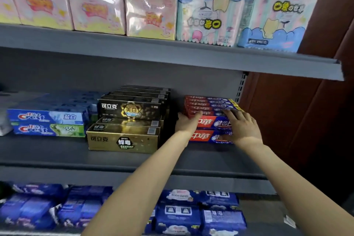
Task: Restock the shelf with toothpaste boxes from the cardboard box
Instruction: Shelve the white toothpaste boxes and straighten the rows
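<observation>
A stack of red and blue toothpaste boxes (208, 104) stands at the right end of the middle shelf (115, 156). My left hand (186, 122) is curled around the left end of the upper front box of that stack. Over the right half of the same box lies my right hand (242, 125), flat, with fingers spread across its top edge and the thumb down on the box below. The cardboard box is out of view.
Black and gold toothpaste boxes (130, 119) stand just left of my left hand, with blue and green Crest boxes (47, 122) further left. Tissue packs (149, 15) fill the shelf above, dark blue packs (201, 214) the shelf below. A brown wall (297, 111) closes the right side.
</observation>
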Available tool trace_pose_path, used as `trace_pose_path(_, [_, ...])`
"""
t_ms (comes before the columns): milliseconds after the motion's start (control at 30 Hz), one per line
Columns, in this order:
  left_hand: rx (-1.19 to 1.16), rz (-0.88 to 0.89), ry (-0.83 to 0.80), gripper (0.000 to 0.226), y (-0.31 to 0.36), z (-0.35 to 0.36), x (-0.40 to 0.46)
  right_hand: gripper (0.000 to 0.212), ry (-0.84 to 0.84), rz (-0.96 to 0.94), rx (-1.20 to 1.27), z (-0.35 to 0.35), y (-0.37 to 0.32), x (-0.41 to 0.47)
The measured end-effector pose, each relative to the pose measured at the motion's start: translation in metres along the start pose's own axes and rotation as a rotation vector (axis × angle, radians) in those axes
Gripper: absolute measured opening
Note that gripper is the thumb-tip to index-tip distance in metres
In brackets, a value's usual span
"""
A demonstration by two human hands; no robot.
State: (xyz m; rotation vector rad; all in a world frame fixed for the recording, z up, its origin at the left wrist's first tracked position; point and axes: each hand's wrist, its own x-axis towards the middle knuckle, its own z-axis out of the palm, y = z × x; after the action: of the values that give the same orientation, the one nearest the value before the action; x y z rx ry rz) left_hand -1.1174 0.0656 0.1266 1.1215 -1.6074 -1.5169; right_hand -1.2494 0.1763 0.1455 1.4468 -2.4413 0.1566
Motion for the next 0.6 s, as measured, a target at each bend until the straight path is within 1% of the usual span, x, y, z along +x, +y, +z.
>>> trace_pose_path(33, [-0.038,-0.009,0.005,0.083,-0.002,-0.001,0.001,0.096,0.009,-0.012,0.014,0.001,0.003,0.002])
trace_pose_path(67, [-0.078,-0.016,-0.008,0.083,-0.003,-0.003,0.001,0.097,0.007,-0.019,0.05,0.001,0.006,0.003])
trace_pose_path(100, [-0.122,-0.021,-0.037,0.079,-0.003,-0.005,0.001,0.097,0.008,-0.014,0.119,0.001,0.01,0.004])
trace_pose_path(200, [-0.218,-0.013,-0.134,0.05,-0.003,-0.007,0.002,0.101,-0.031,0.107,0.543,-0.001,0.027,0.011])
trace_pose_path(300, [-0.248,0.008,-0.179,0.049,-0.003,-0.004,0.005,0.104,-0.158,0.126,0.847,0.001,0.037,0.017])
trace_pose_path(333, [-0.257,0.006,-0.186,0.047,-0.004,-0.003,0.006,0.103,-0.168,0.128,0.882,0.002,0.037,0.017])
trace_pose_path(400, [-0.276,-0.005,-0.177,0.044,-0.005,-0.001,0.007,0.1,-0.122,0.149,0.878,0.006,0.035,0.018])
trace_pose_path(467, [-0.285,-0.008,-0.163,0.047,-0.008,0.0,0.01,0.098,-0.088,0.152,0.882,0.009,0.033,0.02])
trace_pose_path(500, [-0.291,-0.011,-0.167,0.048,-0.009,0.0,0.012,0.097,-0.096,0.143,0.907,0.011,0.034,0.021])
trace_pose_path(567, [-0.292,-0.008,-0.182,0.053,-0.005,-0.003,0.017,0.092,-0.167,0.135,1.075,0.007,0.035,0.022])
trace_pose_path(600, [-0.284,-0.002,-0.167,0.055,-0.001,-0.005,0.022,0.084,-0.193,0.135,1.176,0.001,0.035,0.021])
